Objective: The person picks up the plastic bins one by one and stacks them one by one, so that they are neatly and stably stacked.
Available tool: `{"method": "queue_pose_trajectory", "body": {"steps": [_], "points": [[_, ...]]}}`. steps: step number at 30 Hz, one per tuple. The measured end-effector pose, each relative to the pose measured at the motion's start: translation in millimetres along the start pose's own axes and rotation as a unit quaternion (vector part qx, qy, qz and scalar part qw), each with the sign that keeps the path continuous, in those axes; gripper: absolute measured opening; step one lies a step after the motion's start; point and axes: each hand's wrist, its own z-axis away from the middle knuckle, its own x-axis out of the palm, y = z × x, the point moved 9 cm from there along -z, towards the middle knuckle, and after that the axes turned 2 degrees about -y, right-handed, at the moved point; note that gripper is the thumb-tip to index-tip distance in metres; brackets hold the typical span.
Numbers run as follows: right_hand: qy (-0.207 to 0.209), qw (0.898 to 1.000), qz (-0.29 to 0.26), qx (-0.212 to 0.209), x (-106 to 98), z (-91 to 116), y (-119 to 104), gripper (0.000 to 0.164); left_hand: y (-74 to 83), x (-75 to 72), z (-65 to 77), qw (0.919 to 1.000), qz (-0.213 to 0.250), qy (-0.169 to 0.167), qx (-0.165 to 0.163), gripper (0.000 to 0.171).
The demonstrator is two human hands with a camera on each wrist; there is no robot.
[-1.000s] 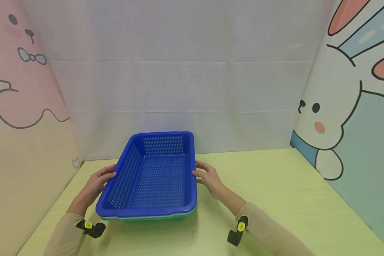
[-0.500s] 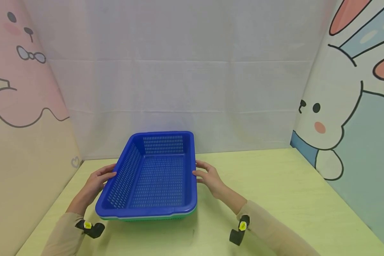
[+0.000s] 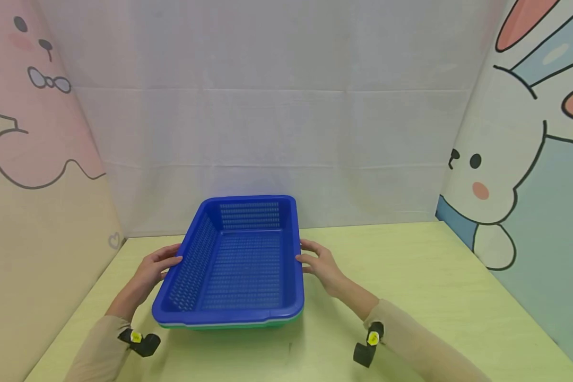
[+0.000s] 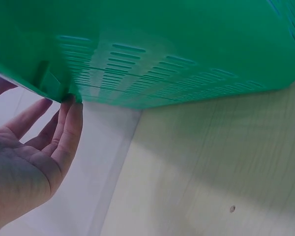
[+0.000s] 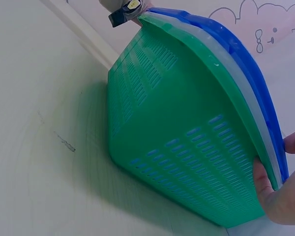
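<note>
A blue slotted plastic basket [image 3: 229,317] sits nested on top of a stack. Below it come a white basket, showing only as a pale rim [image 5: 244,88], and a green slotted basket [image 5: 187,105]. My left hand [image 3: 145,273] grips the stack's left rim; in the left wrist view its fingertips curl under the green edge. On the opposite side, my right hand [image 3: 326,269] holds the right rim, thumb and fingers on either side of the layered edges in the right wrist view. The green base hangs close over the table, casting a shadow. No items show in the blue basket.
The pale yellow-green table [image 3: 391,276] extends right of the stack. A white cloth wall [image 3: 277,127] stands behind the table, and side panels with cartoon animals [image 3: 487,175] flank it. Each beige sleeve carries a black wrist camera [image 3: 140,342].
The basket stack and both hands have shifted slightly to the right. The view has drifted a little too. Both hands keep the same hold on the rims.
</note>
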Motion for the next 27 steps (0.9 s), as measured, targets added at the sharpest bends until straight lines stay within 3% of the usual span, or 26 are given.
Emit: {"method": "queue_pose_trajectory", "body": {"steps": [12,27], "points": [[0.003,1.0,0.02,0.0,-17.8,3.4,-0.9,0.046,5.8,15.5,-2.8,1.0,-0.005,-0.001,0.007,0.061],[0.008,0.999,0.049,0.013,-51.0,12.4,-3.6,0.046,19.6,46.2,-5.3,0.9997,0.011,-0.007,0.019,0.057]]}}
